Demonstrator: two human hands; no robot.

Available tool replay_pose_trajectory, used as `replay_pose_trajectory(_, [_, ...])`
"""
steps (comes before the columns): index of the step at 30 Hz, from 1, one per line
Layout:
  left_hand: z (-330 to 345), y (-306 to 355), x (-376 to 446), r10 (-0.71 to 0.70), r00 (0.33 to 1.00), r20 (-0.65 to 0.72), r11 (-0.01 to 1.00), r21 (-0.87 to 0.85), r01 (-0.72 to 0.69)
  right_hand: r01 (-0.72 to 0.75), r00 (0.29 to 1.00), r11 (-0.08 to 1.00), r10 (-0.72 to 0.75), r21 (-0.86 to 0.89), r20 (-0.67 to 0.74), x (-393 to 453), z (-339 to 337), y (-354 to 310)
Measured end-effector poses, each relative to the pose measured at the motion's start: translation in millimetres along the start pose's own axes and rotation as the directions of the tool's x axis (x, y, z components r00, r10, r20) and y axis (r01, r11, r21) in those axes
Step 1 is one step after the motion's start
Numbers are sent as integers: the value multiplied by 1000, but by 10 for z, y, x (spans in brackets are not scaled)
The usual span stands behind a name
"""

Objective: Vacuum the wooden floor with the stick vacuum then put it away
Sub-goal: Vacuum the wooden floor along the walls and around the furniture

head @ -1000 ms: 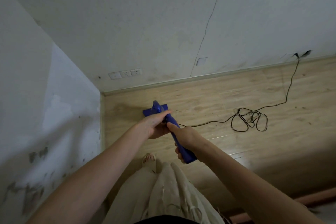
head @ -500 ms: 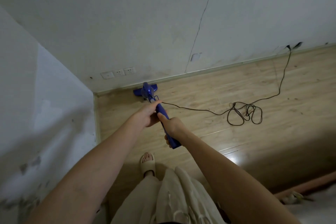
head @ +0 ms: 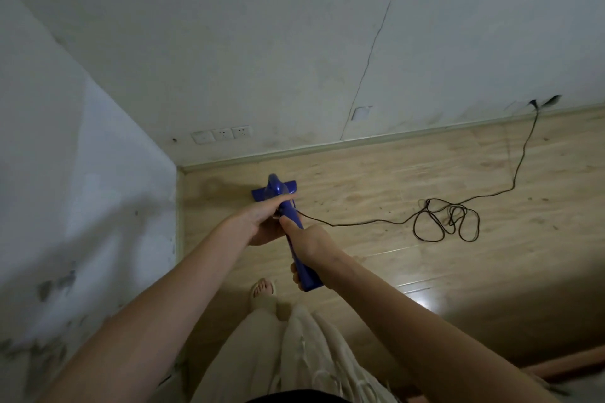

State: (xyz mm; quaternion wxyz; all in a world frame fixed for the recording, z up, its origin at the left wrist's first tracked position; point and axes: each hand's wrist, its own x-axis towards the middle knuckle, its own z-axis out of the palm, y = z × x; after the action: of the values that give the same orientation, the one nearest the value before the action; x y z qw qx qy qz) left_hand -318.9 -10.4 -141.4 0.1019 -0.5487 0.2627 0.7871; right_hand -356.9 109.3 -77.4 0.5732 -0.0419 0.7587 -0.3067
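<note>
My left hand (head: 262, 222) and right hand (head: 311, 244) grip the blue stick vacuum (head: 289, 216), its head near the wooden floor (head: 409, 180) corner.

No legible text, label, brand, number or sign is found on any surface. The white wall sockets (head: 222, 134) and the blue plastic stick vacuum (head: 288, 206) carry no readable markings.
</note>
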Motion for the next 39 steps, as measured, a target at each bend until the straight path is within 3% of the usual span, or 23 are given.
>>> replay_pose_trajectory(3, [-39,-98,12,28,1000,4,997,-66,-28,6,1000,999,-6,33,10,0,33,85])
replay_pose_trajectory(11, [193,-123,143,75,988,-137,985,-146,-95,16,1000,999,-16,51,5,366,17,229])
replay_pose_trajectory(16, [123,-32,262,15,994,-106,985,-170,-33,-78,997,997,78,20,2,577,52,206])
replay_pose_trajectory(25, [-295,232,321,26,999,-27,988,-154,-29,-72,997,996,74,48,-35,620,336,-111])
replay_pose_trajectory(28, [-307,219,311,70,997,-35,995,-72,-72,-79,996,996,81,37,-47,583,361,-148])
replay_pose_trajectory(39, [-458,-192,-15,52,995,-87,993,-98,-61,-82,996,997,83,8,-25,203,562,123])
